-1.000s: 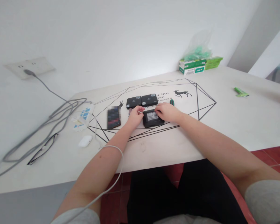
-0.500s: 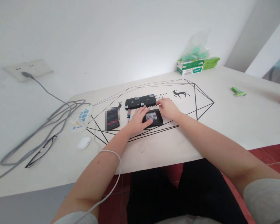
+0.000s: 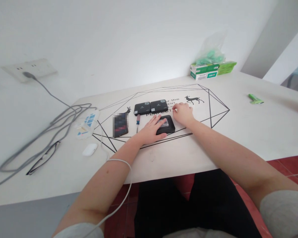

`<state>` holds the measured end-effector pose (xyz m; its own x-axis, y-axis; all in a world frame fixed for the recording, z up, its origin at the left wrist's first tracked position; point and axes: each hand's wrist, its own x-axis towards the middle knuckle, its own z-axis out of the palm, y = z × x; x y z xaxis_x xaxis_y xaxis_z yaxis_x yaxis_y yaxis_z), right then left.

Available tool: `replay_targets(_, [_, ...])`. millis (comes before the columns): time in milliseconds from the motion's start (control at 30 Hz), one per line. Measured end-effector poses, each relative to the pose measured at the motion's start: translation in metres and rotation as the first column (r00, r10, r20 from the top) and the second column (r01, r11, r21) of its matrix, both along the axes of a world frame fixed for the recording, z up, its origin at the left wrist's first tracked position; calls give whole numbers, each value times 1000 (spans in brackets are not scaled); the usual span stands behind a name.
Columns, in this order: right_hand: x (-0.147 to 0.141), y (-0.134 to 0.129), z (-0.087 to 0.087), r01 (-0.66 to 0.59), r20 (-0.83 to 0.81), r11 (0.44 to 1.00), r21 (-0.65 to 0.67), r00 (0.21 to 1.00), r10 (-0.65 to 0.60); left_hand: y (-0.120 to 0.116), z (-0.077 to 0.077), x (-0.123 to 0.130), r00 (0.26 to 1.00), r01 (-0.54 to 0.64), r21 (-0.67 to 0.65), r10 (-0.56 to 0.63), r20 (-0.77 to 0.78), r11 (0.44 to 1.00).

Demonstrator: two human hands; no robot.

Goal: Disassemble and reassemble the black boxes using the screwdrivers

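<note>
1. White is the table [image 3: 250, 129], and black lines, words and deer are printed on its top.
2. A grey cable [image 3: 49, 95] lies in loops at the left side, plugged into the socket [image 3: 37, 68].
3. Green-and-white boxes [image 3: 205, 68] stand at the far edge, and a clear bag [image 3: 212, 56] is on them.
4. The left hand [image 3: 151, 130] lies flat, its fingers spread wide across the device.
5. The right hand [image 3: 183, 114] is just beside the device, on its right. Its fingers are bent and narrow; whether they pinch something small, I cannot tell.
6. The black device [image 3: 171, 127] rests on the table, between the hands, its pale label partly covered by the left fingers.
7. Two smaller black boxes [image 3: 159, 105] lie side by side, behind the device.
8. A screwdriver [image 3: 138, 119] lies left of the left hand, its handle near the left box.
</note>
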<state>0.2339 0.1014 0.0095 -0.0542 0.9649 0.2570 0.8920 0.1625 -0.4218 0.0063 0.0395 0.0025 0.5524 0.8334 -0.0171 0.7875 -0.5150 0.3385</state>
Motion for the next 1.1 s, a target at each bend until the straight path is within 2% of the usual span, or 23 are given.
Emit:
replay_targets(100, [12,11,-2,78,14,997,-9,997,-78,2,-3,1,1000,-3,7,3,17,1000])
replay_targets(200, [25,25,-5,186,-60,966,-180,978,-200,6,-8,3,999,-20,17,19,39,1000])
replay_targets(267, [29,31,-8,199,-75,954,-222,972,-221,10,-11,6,998,-32,32,30,59,999])
replay_targets(533, [16,47,-24,119,-220,981,-153,964,-151,21,-19,11,985,-56,51,47,167,997])
replay_targets(633, [16,58,-28,133,-284,984,-122,945,-163,26,-23,11,949,-141,37,125,288,989])
replay_targets(733, [17,67,-30,164,-313,979,-122,930,-195,34,-25,12,882,-264,10,237,407,964])
replay_targets(967, [19,82,-29,206,-361,965,-163,898,-252,43,-21,14,846,-321,-22,297,442,947])
replay_targets(1100, [22,89,-32,232,-398,958,-170,873,-282,43,-22,14,843,-340,1,304,444,940])
